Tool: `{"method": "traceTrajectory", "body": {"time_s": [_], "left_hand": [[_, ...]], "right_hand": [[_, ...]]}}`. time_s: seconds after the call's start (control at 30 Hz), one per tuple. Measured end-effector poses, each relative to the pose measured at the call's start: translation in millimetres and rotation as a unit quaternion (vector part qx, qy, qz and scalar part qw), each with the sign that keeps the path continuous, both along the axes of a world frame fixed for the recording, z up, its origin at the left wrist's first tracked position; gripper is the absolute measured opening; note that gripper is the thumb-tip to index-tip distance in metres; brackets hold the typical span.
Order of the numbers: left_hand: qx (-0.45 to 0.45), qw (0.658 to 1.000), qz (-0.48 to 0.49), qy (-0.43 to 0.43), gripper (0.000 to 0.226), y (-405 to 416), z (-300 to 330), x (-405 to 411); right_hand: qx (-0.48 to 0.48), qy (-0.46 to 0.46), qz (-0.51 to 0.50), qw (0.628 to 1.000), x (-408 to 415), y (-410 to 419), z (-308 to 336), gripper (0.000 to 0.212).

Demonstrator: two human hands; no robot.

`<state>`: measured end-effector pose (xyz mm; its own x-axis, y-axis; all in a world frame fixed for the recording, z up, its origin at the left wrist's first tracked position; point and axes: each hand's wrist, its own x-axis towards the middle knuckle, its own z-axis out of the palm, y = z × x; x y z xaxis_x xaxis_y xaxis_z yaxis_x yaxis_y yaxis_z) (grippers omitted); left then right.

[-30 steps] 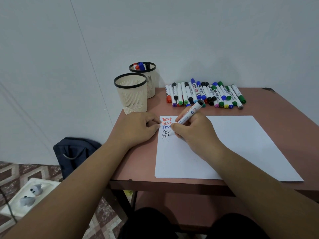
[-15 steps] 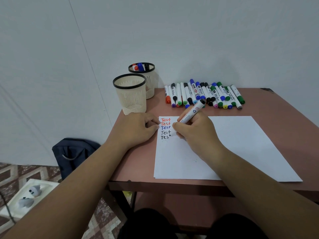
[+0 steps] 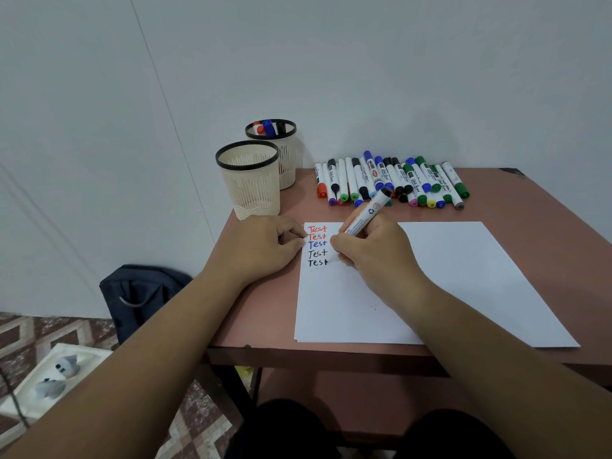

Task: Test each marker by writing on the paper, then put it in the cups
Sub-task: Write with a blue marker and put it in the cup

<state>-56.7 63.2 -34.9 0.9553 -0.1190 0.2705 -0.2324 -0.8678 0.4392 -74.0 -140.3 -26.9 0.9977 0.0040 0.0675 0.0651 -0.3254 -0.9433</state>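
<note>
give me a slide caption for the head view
Right hand writes a fifth "Test" with a black marker on paper.

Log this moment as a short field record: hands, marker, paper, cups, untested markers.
right hand: grips a black marker, tip on the paper
left hand: rests at the paper's left edge, fingers curled
paper: five lines of "Test", two red, one blue, two black, the last unfinished
near cup: contents not visible
far cup: holds red, blue and black markers
marker row: lies behind the paper
</note>
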Motion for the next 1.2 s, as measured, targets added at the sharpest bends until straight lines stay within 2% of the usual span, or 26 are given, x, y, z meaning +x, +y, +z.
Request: {"method": "traceTrajectory", "body": {"time_s": [0.17,0.27,0.4,0.5,0.63,0.83,1.1,1.2], "left_hand": [[0.005,1.000,0.003,0.006,0.016,-0.2,0.3,-0.5],[0.003,1.000,-0.003,-0.029,0.028,1.7,-0.7,-1.6],[-0.056,0.995,-0.057,-0.052,0.039,3.1,-3.3,-1.6],[-0.067,0.992,-0.074,-0.072,0.042,3.9,-6.5,1.8],[-0.070,0.994,-0.068,-0.057,0.052,3.2,-8.0,2.2],[-0.084,0.989,-0.104,-0.067,0.067,-1.4,-7.8,-1.4],[-0.053,0.982,-0.152,-0.102,0.064,-2.0,-8.9,-0.8],[-0.046,0.981,-0.143,-0.119,0.061,-2.7,-8.7,-3.1]], "right_hand": [[-0.019,-0.005,-0.003,1.000,-1.7,1.4,0.9,0.009],[0.002,-0.011,-0.009,1.000,-1.6,0.3,1.8,0.008],[0.105,-0.014,-0.018,0.994,0.9,-3.1,3.0,0.007],[0.182,-0.014,-0.006,0.983,0.6,-4.6,5.2,0.010],[0.264,-0.016,0.040,0.964,-1.7,-4.2,5.3,0.015],[0.233,-0.060,0.079,0.967,-4.2,-4.4,4.5,0.014],[0.143,-0.068,0.094,0.983,-0.3,-5.4,-2.0,0.016],[0.112,-0.073,0.095,0.986,0.4,-5.0,-2.4,0.017]]}}
